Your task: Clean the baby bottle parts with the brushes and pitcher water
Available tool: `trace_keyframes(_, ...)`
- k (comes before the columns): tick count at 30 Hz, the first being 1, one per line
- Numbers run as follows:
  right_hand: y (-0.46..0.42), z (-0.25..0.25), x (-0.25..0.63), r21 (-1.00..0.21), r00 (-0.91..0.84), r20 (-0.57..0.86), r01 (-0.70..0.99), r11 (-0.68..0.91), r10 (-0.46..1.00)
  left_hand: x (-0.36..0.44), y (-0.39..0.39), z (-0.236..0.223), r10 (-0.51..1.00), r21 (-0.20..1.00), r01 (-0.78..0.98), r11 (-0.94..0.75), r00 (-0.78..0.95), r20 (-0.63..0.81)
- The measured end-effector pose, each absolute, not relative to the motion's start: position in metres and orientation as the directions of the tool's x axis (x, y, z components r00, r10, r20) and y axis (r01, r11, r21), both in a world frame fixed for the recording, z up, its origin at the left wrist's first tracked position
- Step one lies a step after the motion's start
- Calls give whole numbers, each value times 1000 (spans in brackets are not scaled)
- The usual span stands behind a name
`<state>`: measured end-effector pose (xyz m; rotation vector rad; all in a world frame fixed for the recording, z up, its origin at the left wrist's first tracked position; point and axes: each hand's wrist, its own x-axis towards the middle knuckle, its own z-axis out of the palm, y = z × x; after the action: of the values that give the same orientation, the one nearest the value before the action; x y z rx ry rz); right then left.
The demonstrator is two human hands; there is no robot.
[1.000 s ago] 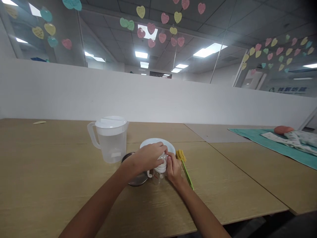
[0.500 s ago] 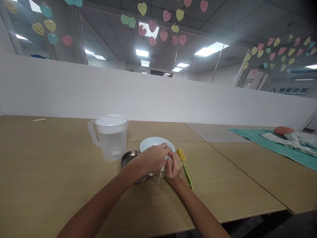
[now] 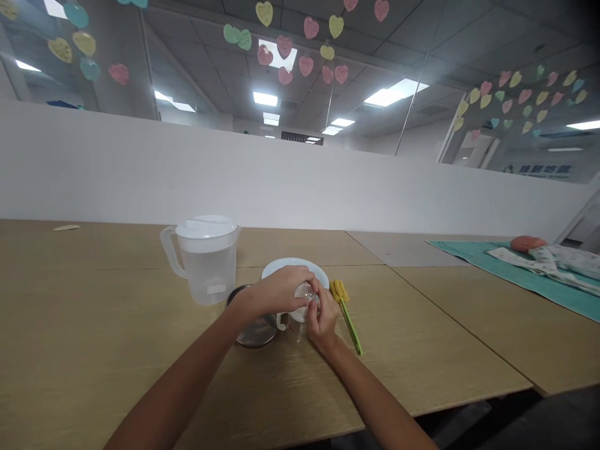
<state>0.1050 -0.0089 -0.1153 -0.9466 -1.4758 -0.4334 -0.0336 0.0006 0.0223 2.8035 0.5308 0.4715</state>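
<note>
A clear baby bottle (image 3: 295, 331) with a white collar and a white side handle is upright in front of me, low over the table. My left hand (image 3: 285, 290) curls over its top from the left, closed around the clear cap (image 3: 307, 292). From the right, my right hand (image 3: 324, 315) is closed on the same cap and collar, its thumb against the near side. Fingers cover part of the cap and collar. Partly behind my left wrist lies a round metal bowl (image 3: 257, 335). A white plate (image 3: 293, 262) sits just beyond my hands.
A lidded translucent pitcher (image 3: 209, 262) stands at the left on the wooden table (image 3: 117, 325). Right of my hands lies a bottle brush (image 3: 349, 322) with a yellow sponge head and green handle. Farther right, a teal cloth (image 3: 492, 269) bears patterned fabric (image 3: 525, 265) and an orange-red object (image 3: 527, 244).
My hands have shifted their grip around the cap, and more of the clear cap shows between them now. The view has moved slightly. The bottle stays in about the same place.
</note>
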Motion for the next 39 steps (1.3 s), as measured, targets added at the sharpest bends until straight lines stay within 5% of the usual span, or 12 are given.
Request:
trace_keyframes(14, -5, -121, 105, -342, 115, 923, 686, 642, 368, -40, 16, 27, 379, 532, 229, -815, 905, 192)
trace_keyframes(31, -8, -120, 103, -371, 140, 903, 731, 572, 406, -35, 10, 19, 356, 376, 251, -892, 903, 242)
trace_keyframes(39, -6, -119, 107, -330, 40, 894, 731, 597, 446, -39, -4, 24, 486, 337, 435, -835, 870, 81)
